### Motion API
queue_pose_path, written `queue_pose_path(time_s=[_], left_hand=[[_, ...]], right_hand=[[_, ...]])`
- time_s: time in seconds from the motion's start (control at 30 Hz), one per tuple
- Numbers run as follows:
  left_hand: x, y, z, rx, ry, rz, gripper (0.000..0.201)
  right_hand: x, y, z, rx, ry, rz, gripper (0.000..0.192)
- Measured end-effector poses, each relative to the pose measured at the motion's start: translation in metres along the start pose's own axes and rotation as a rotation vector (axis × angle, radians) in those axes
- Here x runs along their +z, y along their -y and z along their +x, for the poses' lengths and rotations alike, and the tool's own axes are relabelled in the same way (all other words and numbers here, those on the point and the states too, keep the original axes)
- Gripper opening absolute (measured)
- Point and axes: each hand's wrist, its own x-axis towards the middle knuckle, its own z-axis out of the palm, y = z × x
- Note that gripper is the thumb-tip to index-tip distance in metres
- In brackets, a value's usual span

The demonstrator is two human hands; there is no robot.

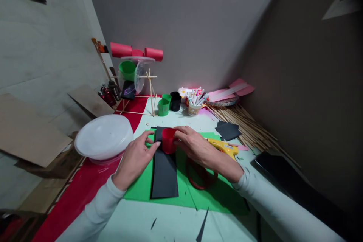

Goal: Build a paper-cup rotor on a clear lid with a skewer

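Note:
My right hand (197, 145) has its fingers closed on the side of a small red cup (168, 143), which stands upright over a long black paper strip (165, 177). To the left, my left hand (136, 159) is open, thumb and fingers apart, close to the strip's edge and not around the cup. Beneath the strip lies green paper (138, 191). Reddish scissor-like handles (198, 187) rest on it below my right forearm, their other end hidden. Just beyond that forearm is a yellow glue gun (227, 147), partly covered.
Green cups (163, 107) and black cups (176, 102) stand behind, beside a tub of markers (194, 110). Wooden sticks (244, 124) and black paper pieces (228, 130) lie right. A stick frame (151, 94) and a white plastic lid (104, 136) are left.

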Motion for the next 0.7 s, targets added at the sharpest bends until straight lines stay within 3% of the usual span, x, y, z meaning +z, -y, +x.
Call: queue_pose_path(time_s=[0.17,0.37,0.47,0.57,0.7], left_hand=[[0.012,0.006,-0.002,0.050,0.001,0.189,0.052],[0.018,0.008,-0.007,0.070,0.072,0.273,0.056],[0.020,0.007,-0.007,0.047,0.079,0.248,0.055],[0.020,0.007,-0.003,0.008,0.083,0.169,0.051],[0.022,0.010,0.000,-0.017,0.090,0.109,0.064]], right_hand=[[0.000,0.002,0.003,0.013,0.037,-0.016,0.007],[-0.030,-0.022,0.025,0.096,-0.074,0.163,0.013],[-0.037,-0.036,0.030,0.134,-0.078,0.350,0.026],[-0.031,-0.045,0.028,0.158,-0.087,0.558,0.034],[-0.025,-0.056,0.025,0.199,-0.173,0.690,0.038]])
